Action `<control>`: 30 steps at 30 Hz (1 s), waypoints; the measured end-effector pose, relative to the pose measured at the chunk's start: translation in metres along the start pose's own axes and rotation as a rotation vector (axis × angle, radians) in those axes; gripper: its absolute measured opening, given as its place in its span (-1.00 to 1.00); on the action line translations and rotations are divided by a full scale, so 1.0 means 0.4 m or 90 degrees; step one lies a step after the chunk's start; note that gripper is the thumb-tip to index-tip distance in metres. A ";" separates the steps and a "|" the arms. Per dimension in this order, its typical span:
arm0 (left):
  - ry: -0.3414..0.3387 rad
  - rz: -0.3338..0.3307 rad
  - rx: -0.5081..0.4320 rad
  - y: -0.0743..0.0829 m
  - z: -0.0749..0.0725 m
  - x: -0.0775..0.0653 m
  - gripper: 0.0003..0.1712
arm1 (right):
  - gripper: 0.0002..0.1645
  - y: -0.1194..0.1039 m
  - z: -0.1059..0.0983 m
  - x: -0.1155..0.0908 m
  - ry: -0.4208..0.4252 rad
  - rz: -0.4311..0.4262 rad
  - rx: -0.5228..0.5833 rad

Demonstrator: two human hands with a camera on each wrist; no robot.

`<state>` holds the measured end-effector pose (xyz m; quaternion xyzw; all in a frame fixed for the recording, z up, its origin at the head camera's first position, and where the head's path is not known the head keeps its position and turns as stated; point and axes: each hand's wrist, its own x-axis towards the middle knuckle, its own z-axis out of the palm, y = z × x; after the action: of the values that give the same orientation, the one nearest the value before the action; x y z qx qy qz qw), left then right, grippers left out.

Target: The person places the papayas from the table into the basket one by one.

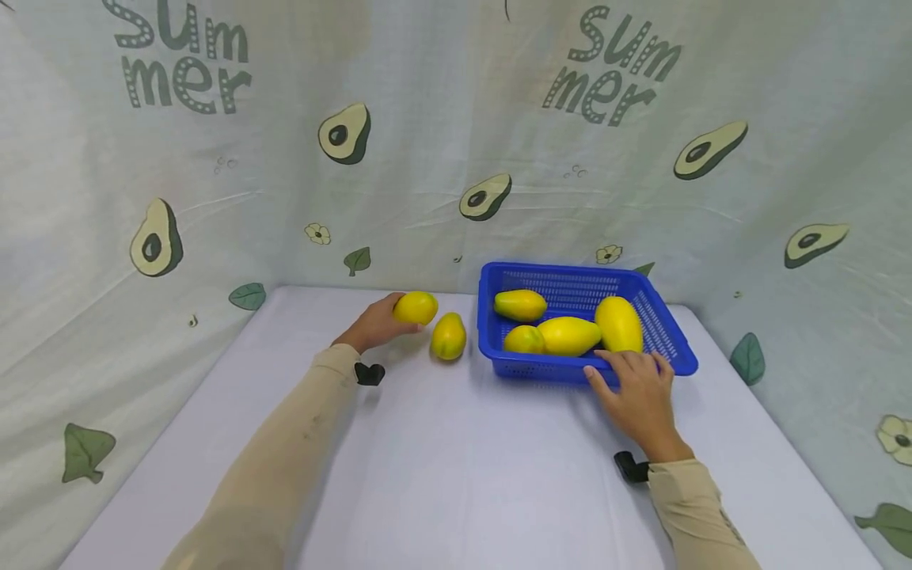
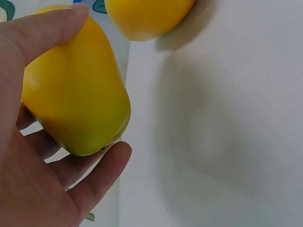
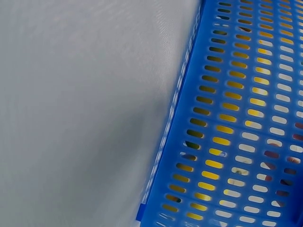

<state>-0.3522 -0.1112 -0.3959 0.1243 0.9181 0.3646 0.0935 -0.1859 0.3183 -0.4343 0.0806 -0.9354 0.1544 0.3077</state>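
My left hand [image 1: 381, 323] holds a smooth yellow fruit [image 1: 416, 308], shaped like a mango or small papaya, just above the table. In the left wrist view, the thumb lies across this fruit [image 2: 78, 90], whose lower end is greenish, and the fingers curl beneath it. A second yellow fruit [image 1: 449, 337] lies on the table just right of that hand. At the front rim of a blue plastic basket [image 1: 520, 366], my right hand [image 1: 641, 396] has its fingers hooked over the edge. Slotted basket wall [image 3: 227, 127] fills much of the right wrist view, hiding most of that hand.
Several yellow fruits [image 1: 568, 336] lie inside the basket, mostly toward its front and left. The white table [image 1: 456, 459] ends at a printed cloth backdrop [image 1: 413, 214] right behind the basket. Cloth also hangs along both sides.
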 end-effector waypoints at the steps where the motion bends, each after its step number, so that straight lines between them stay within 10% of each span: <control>1: -0.002 -0.002 -0.003 0.001 0.002 -0.001 0.02 | -0.53 -0.001 0.002 -0.001 -0.002 0.000 0.000; 30: 0.044 0.037 -0.041 0.101 -0.017 0.020 0.05 | -0.52 0.000 0.017 -0.003 0.008 -0.005 -0.003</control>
<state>-0.3551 -0.0848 -0.3637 0.1354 0.9045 0.4006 0.0547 -0.1888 0.3160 -0.4402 0.0822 -0.9334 0.1515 0.3147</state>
